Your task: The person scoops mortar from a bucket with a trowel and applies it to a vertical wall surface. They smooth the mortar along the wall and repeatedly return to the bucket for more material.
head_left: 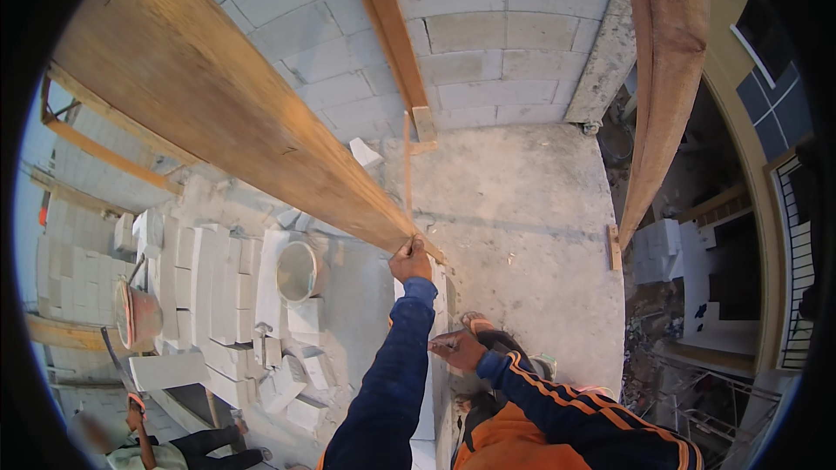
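My left hand [411, 263] is closed, its fingers bunched against the lower end of a wide wooden post [252, 113]. Whatever those fingers may pinch is too small to make out. Lower and to the right, my right hand [459, 350] has thumb and fingertips drawn together in front of my body; anything between them does not show clearly. Below the hands runs a narrow course of pale blocks [424, 422], partly covered by my left sleeve. A thin brown strip [407, 165] stands just beyond my left hand.
Stacked pale blocks [213, 287] and a round bucket [299, 270] stand at left, with another bucket [139, 318] farther out. A person [174, 448] is at the lower left. A block wall [470, 35] rises ahead. The concrete floor's edge [623, 313] drops off at right beside a timber post [666, 78].
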Tool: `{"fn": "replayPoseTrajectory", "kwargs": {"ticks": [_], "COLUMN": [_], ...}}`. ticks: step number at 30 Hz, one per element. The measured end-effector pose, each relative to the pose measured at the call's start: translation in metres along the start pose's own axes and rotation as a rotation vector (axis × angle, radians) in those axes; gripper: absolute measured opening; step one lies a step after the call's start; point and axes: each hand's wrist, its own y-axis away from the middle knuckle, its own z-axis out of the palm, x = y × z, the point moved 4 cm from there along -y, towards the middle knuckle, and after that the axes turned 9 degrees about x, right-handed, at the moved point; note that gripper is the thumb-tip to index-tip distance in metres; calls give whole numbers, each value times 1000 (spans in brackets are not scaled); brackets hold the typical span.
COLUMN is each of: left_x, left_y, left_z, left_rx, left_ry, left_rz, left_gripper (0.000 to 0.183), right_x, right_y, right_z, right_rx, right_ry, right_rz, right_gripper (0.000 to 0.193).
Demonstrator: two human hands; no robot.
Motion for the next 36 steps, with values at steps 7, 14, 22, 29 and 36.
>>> {"fn": "replayPoseTrajectory", "kwargs": {"ticks": [7,14,22,29,36], "left_x": [-4,-14,-30,-26,-34], "left_y": [-1,4,31,16,15], "left_z": [-10,-18,-18,-51,-59], "left_rx": [-65,34,-32,-42,-120], "left_ry": [78,253,321,190,98], "left_rz": [-15,-127,-360,-298,-209], "left_gripper": [25,23,21,12,16], "right_x": [-53,-65,-82,-37,2], "right_y": [-111,-154,-157,-173,-178], "right_z": [-74,-80,-72,-64,-58], "right_rx": [792,388,324,298,405], "right_ry": [458,563,494,111,-15], "right_rz": [-426,-341,-472,-183,-198], "right_gripper": [23,14,13,9,8]}}
